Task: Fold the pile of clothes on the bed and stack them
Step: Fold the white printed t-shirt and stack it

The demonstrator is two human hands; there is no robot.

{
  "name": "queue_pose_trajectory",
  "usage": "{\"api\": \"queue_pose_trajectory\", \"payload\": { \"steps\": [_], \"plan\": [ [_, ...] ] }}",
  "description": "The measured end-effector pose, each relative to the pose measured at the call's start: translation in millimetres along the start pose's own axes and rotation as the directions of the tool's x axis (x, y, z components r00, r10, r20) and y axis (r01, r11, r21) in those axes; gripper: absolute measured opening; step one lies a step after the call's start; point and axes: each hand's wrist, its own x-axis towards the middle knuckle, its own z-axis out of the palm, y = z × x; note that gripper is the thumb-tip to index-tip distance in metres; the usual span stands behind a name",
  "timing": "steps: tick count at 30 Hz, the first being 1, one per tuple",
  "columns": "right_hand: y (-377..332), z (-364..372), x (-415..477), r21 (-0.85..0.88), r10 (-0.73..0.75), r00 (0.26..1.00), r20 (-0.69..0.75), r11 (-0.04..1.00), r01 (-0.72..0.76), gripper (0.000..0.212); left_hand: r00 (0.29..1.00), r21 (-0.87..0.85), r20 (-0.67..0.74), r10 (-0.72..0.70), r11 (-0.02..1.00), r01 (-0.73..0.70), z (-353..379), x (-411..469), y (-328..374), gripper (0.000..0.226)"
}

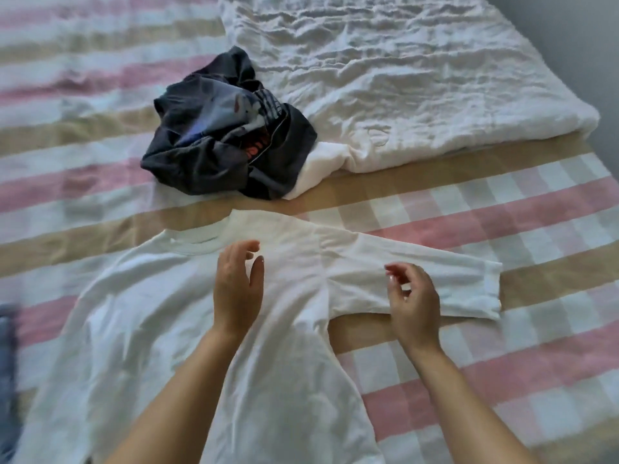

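Note:
A white T-shirt (154, 316) lies spread flat on the striped bed (502, 209), collar toward the far side, its right sleeve stretched out to the right. My left hand (237, 289) hovers over the chest below the collar, fingers relaxed and empty. Above the right sleeve near the armpit, my right hand (413, 303) has loosely curled fingers and holds nothing. A crumpled pile of dark clothes (221, 135) sits farther back, left of centre.
A wrinkled white duvet (402, 78) covers the far right of the bed, one corner tucked against the dark pile. A blurred blue fabric (6, 380) shows at the left edge. The bed's right edge meets a grey wall at the top right.

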Motion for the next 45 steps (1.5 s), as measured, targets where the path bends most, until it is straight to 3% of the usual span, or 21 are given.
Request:
{"api": "queue_pose_trajectory", "payload": {
  "steps": [6, 16, 21, 24, 27, 29, 31, 33, 34, 38, 40, 43, 45],
  "plan": [
    [-72, 72, -42, 0.091, -0.049, 0.977, 0.206, 0.995, 0.031, 0.019, 0.941, 0.002, -0.18, -0.286, 0.957, 0.291, -95, -49, -65, 0.018],
    [-141, 165, -94, 0.067, -0.158, 0.864, 0.478, 0.987, 0.143, 0.016, 0.888, 0.064, -0.243, -0.389, 0.907, 0.415, -189, -113, -134, 0.018],
    [-181, 211, -129, 0.079, -0.311, 0.706, 0.636, 0.937, 0.341, 0.016, 0.805, 0.099, -0.189, -0.562, 0.805, 0.585, -219, -168, -159, 0.022],
    [-205, 237, -145, 0.099, -0.386, 0.587, 0.712, 0.883, 0.46, 0.017, 0.844, 0.191, -0.119, -0.523, 0.822, 0.536, -228, -192, -160, 0.023],
    [-228, 258, -160, 0.119, -0.485, 0.448, 0.751, 0.766, 0.631, 0.016, 0.83, 0.169, -0.213, -0.516, 0.817, 0.551, -228, -213, -159, 0.02],
    [-238, 270, -167, 0.145, -0.562, 0.338, 0.755, 0.646, 0.749, 0.018, 0.743, 0.136, -0.315, -0.591, 0.746, 0.652, -227, -227, -158, 0.025],
    [-243, 282, -174, 0.149, -0.616, 0.261, 0.743, 0.533, 0.833, 0.027, 0.59, 0.151, -0.399, -0.702, 0.585, 0.797, -226, -236, -160, 0.037],
    [-243, 296, -176, 0.088, -0.584, 0.248, 0.773, 0.486, 0.869, 0.035, 0.439, 0.131, -0.427, -0.791, 0.426, 0.895, -227, -241, -162, 0.045],
    [-242, 302, -176, 0.05, -0.553, 0.243, 0.797, 0.461, 0.886, 0.038, 0.398, 0.136, -0.426, -0.813, 0.377, 0.916, -228, -244, -164, 0.045],
    [-234, 319, -167, -0.041, -0.451, 0.244, 0.859, 0.414, 0.909, 0.034, 0.307, 0.211, -0.311, -0.899, 0.25, 0.945, -234, -252, -170, 0.041],
    [-237, 322, -164, -0.054, -0.426, 0.244, 0.871, 0.411, 0.91, 0.028, 0.315, 0.237, -0.221, -0.923, 0.263, 0.935, -240, -255, -172, 0.037],
    [-243, 321, -158, -0.076, -0.373, 0.24, 0.896, 0.404, 0.911, 0.021, 0.477, 0.077, -0.141, -0.867, 0.471, 0.879, -251, -259, -164, 0.014],
    [-248, 315, -152, -0.077, -0.369, 0.246, 0.896, 0.416, 0.906, 0.02, 0.554, -0.04, -0.162, -0.817, 0.566, 0.824, -260, -259, -151, 0.026]
  ]
}}
